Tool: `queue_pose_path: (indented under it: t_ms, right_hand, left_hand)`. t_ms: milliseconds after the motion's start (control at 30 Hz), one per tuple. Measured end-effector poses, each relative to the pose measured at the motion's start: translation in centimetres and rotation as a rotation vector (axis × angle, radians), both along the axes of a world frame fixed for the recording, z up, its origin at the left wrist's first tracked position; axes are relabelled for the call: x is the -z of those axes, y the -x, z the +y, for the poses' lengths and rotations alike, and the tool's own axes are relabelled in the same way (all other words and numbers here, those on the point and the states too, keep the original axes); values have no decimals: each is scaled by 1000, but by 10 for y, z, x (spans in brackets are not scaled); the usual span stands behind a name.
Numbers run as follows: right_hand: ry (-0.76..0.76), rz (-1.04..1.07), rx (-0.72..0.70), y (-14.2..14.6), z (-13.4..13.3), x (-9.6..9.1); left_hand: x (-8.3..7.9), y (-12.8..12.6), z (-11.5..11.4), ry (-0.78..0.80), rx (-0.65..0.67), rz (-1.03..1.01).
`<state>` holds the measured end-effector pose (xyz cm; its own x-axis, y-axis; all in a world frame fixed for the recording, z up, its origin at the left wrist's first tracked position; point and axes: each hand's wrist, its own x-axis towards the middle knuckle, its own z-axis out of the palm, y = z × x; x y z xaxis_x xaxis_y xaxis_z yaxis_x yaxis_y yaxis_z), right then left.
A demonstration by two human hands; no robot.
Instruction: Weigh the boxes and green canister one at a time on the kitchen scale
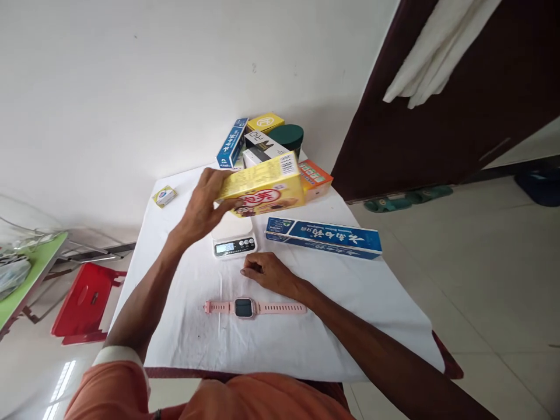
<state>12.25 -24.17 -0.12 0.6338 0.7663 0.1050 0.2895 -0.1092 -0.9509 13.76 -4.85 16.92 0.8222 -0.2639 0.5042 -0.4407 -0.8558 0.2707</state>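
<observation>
My left hand (205, 201) grips yellow box (262, 185), held tilted above scale (234, 239); my right hand (268, 271) rests loosely curled on white table (196, 332), holding nothing, near pink watch (251, 307); blue carton (324, 237) lies just right of scale

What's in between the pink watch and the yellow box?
In the head view, the right hand rests on the cloth there, with the scale just beyond it, under the box.

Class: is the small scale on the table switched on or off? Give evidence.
On: the scale's display is lit, its dark digits too small to read. The left hand holds a yellow box above.
</observation>
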Motion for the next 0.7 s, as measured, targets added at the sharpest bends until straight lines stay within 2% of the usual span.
queue_pose_path:
  t_ms: [67,133,233,367,533,633,700]
  right_hand:
    - [9,-11,4,0,0,1]
    - [19,-17,3,0,0,1]
    - [20,-16,-3,1,0,2]
    - [22,-14,-1,2,-1,2]
    - [29,-22,1,3,-1,1]
    - [29,-21,0,2,-1,1]
    - [21,-20,1,1,0,2]
  left_hand:
    - [1,12,33,-29,-81,56]
    - [10,18,59,-47,-137,111]
    - [29,19,83,-49,-165,213]
    - [42,12,91,-31,-180,270]
    - [37,10,89,-14,-189,318]
    - [35,16,94,110,-192,333]
    - [40,24,102,284,-204,330]
